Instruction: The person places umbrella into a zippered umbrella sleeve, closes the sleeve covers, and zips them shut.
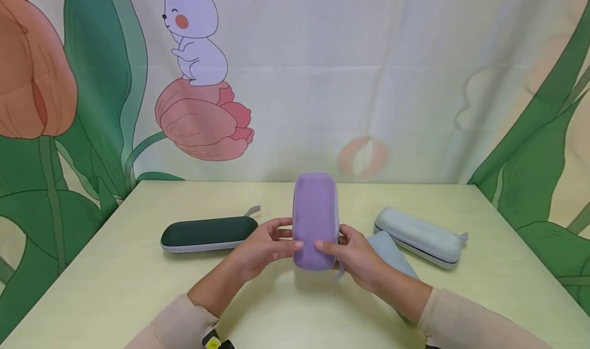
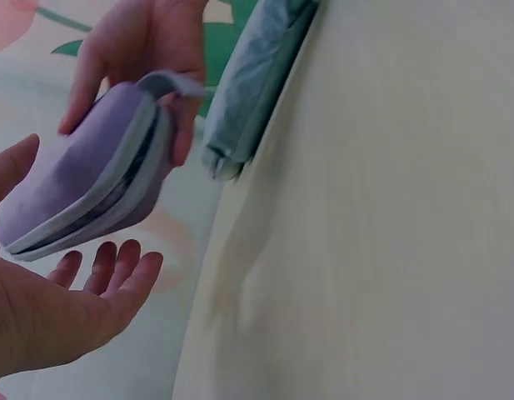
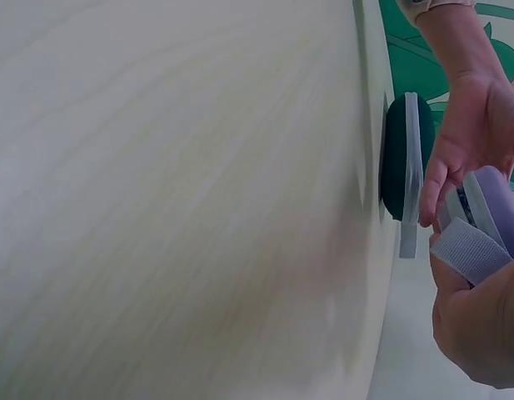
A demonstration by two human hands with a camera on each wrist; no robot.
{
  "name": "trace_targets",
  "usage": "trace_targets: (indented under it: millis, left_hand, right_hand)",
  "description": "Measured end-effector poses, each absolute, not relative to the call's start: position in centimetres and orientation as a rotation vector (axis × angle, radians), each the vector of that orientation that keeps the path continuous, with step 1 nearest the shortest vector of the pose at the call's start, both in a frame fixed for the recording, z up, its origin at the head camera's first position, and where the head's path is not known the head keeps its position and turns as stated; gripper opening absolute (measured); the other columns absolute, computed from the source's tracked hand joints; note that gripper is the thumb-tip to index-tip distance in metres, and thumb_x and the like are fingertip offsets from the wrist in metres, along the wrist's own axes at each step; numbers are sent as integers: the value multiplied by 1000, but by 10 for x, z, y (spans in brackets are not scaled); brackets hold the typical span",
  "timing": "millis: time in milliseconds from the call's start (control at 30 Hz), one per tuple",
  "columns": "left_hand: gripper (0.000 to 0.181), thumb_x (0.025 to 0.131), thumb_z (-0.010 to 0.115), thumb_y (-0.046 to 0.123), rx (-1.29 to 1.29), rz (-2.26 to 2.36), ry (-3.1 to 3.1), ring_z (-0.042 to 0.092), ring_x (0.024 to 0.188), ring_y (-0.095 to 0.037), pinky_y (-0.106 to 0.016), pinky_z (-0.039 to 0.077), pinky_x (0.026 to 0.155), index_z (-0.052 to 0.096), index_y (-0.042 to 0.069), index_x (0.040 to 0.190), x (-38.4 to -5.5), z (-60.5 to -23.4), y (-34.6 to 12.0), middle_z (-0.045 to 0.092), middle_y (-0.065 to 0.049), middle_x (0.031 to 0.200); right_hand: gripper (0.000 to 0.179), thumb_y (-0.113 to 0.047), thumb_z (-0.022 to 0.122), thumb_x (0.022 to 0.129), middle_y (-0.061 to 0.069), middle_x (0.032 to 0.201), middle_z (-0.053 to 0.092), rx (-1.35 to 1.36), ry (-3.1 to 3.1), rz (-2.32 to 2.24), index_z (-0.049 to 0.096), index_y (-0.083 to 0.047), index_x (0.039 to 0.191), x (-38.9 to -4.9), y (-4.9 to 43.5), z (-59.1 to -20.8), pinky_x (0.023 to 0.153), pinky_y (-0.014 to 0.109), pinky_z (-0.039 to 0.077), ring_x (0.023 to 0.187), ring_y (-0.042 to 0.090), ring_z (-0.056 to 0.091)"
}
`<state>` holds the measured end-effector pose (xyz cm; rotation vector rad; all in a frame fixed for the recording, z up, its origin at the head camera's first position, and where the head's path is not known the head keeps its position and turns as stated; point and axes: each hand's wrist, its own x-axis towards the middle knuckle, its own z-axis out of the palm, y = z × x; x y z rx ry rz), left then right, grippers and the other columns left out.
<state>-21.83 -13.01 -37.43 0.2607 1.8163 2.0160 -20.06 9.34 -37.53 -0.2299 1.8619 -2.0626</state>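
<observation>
A purple zippered case (image 1: pixel 315 221) with a pale zip band and a grey strap is held upright above the table. My right hand (image 1: pixel 361 259) grips its lower right side, thumb on the broad face. At the lower left, my left hand (image 1: pixel 262 249) has its thumb tip at the case's edge. In the left wrist view, the left hand (image 2: pixel 65 312) has its fingers spread below the purple case (image 2: pixel 90 175), with a gap between. The right wrist view shows the strap (image 3: pixel 471 252) beside the right hand (image 3: pixel 481 329).
A dark green case (image 1: pixel 209 232) with a grey rim lies left of the hands. On the right lies a pale grey-blue case (image 1: pixel 419 236). A flat blue pouch (image 1: pixel 394 254) is partly hidden under the right forearm. Behind the table (image 1: pixel 115 287) hangs a printed curtain (image 1: pixel 295 108).
</observation>
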Motion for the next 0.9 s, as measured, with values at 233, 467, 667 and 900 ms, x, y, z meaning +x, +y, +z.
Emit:
trace_targets:
  millis: [233, 467, 667, 900]
  left_hand:
    - [78, 81, 79, 9, 296, 2012, 1863, 62, 101, -26, -40, 52, 89, 35, 4, 145, -207, -381, -123, 55, -21, 122]
    - [76, 81, 75, 3, 281, 2187, 1677, 63, 105, -28, -40, 53, 89, 33, 2, 145, -207, -384, -126, 52, -23, 129]
    - [76, 82, 75, 4, 263, 2242, 1597, 63, 106, -28, -40, 53, 89, 32, 0, 144, -206, -385, -135, 53, -23, 128]
    - [75, 80, 76, 2, 208, 2225, 1664, 62, 106, -28, -40, 54, 87, 35, 1, 143, -204, -384, -136, 53, -22, 127]
  right_hand:
    - [60, -14, 69, 91, 18, 126, 60, -233, 1813, -2120, 38, 5, 139, -200, 90, -374, 87, 39, 52, 105, 26, 64]
    - [59, -18, 68, 92, 20, 123, 60, -326, 1918, -2033, 43, 10, 137, -204, 91, -371, 90, 38, 52, 105, 24, 63]
    - [39, -16, 61, 97, 13, 104, 65, -228, 2037, -2073, 54, 12, 123, -203, 94, -366, 84, 34, 55, 90, 20, 65]
    - [25, -2, 67, 90, 13, 91, 66, -189, 2117, -2107, 61, 12, 109, -202, 96, -366, 78, 36, 57, 78, 22, 67]
